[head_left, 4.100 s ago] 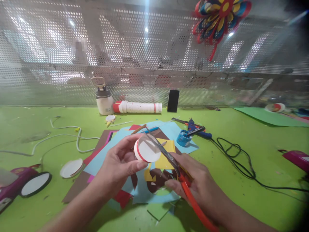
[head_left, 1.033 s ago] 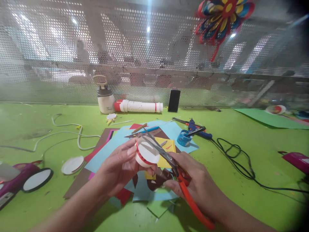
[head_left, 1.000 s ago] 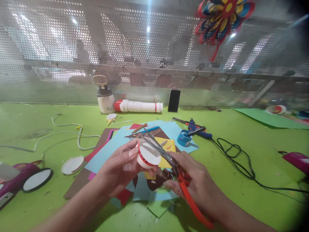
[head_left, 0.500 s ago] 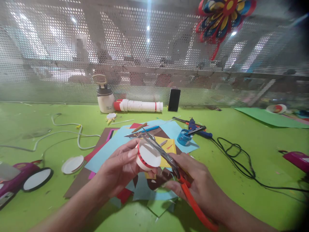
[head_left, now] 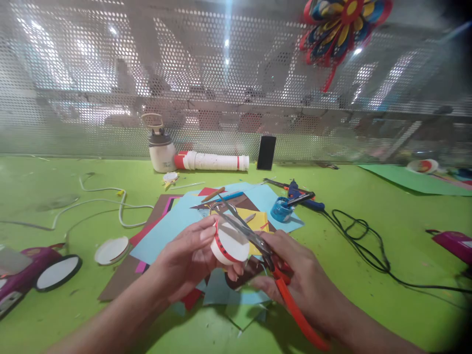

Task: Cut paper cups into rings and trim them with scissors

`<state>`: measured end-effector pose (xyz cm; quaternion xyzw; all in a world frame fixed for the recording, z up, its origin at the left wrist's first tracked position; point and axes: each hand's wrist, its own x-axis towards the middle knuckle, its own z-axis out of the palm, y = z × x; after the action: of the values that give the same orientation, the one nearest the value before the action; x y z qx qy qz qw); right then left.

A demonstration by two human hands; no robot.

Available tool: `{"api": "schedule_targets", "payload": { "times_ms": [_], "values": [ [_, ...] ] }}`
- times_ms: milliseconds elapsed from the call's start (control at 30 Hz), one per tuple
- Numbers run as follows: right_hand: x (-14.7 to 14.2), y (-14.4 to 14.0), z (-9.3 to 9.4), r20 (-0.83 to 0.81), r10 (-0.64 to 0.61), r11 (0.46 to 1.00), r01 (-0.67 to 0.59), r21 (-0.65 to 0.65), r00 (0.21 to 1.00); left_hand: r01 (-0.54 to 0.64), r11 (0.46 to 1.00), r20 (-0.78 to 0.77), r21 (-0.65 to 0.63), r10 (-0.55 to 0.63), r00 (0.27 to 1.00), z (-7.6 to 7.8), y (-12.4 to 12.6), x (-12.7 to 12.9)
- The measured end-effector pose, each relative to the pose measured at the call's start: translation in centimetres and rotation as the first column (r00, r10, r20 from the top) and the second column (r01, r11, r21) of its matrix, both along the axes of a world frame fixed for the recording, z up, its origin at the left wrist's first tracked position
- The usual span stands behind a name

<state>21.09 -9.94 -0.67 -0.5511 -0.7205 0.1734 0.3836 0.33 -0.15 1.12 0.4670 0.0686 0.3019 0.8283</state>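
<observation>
Between the thumb and fingers of my left hand (head_left: 190, 255) is a white paper cup piece (head_left: 233, 243), short and round, with a red band along its side. Its pale flat face is turned to the right. My right hand (head_left: 300, 270) grips a pair of scissors (head_left: 271, 260) by the red-orange handles. The metal blades are parted a little and reach over the upper edge of the white piece; whether they touch it I cannot tell. Below both hands lie light blue paper (head_left: 162, 236), yellow paper (head_left: 260, 220) and brown sheets (head_left: 118, 275).
A blue jar (head_left: 282, 210) and a blue glue gun (head_left: 315, 202) with a looped black cord stand right of the papers. At the back are a sprayer bottle (head_left: 162, 155), a stack of paper cups (head_left: 214, 161) and a phone (head_left: 266, 152). A white disc (head_left: 111, 250) lies left.
My left hand has shifted slightly right and turned the white piece a little under the blades. The scissors and my right hand stay almost in place.
</observation>
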Motion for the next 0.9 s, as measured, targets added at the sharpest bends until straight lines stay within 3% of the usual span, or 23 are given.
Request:
{"api": "schedule_targets", "payload": {
  "times_ms": [567, 900],
  "values": [
    [-0.10, -0.27, 0.30, -0.013, 0.027, 0.999, -0.027, -0.042, 1.000, 0.019, 0.998, 0.021, -0.058, -0.018, 1.000, 0.40, -0.02, 0.08],
    [0.19, 0.08, -0.41, 0.011, 0.022, 0.998, -0.023, 0.058, 1.000, 0.071, 0.994, 0.010, -0.084, -0.071, 0.997, -0.20, -0.30, 0.41]
  ]
}}
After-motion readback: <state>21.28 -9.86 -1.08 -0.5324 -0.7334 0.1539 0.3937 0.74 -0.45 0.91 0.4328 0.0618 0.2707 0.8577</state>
